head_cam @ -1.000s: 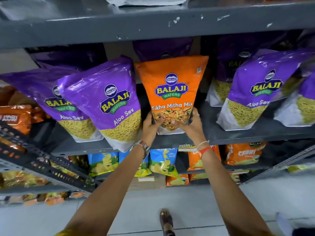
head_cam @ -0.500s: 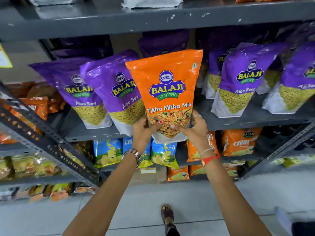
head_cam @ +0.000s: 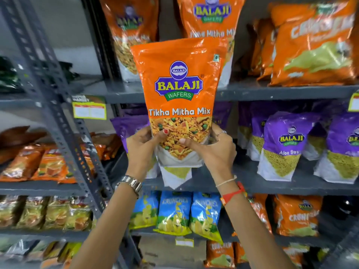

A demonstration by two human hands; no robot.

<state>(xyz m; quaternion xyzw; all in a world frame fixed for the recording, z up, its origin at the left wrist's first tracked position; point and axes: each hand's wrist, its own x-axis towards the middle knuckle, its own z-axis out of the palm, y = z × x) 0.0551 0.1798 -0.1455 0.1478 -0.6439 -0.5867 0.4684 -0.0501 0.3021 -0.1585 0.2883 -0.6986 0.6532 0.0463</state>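
Observation:
An orange Tikha Mitha Mix bag [head_cam: 179, 90] is held upright in front of the shelving, its top level with the upper shelf. My left hand [head_cam: 140, 150] grips its lower left corner, thumb across the front. My right hand [head_cam: 215, 152] grips the lower right corner, thumb on the front as well. On the upper shelf [head_cam: 281, 91] behind it stand more orange Tikha Mitha Mix bags [head_cam: 210, 20]. Purple Aloo Sev bags [head_cam: 285, 144] fill the middle shelf [head_cam: 291, 188].
A slotted grey upright [head_cam: 58, 113] runs diagonally at the left, with a yellow price tag [head_cam: 89, 109] beside it. Orange snack bags [head_cam: 312, 41] sit upper right. Blue chip bags [head_cam: 174, 212] and orange packs line the lower shelves. Small packets [head_cam: 38, 166] fill the left rack.
Both hands have lifted the orange bag off the middle shelf, up to the level of the upper shelf. The view has tilted upward, and the upper shelf's orange bags now show.

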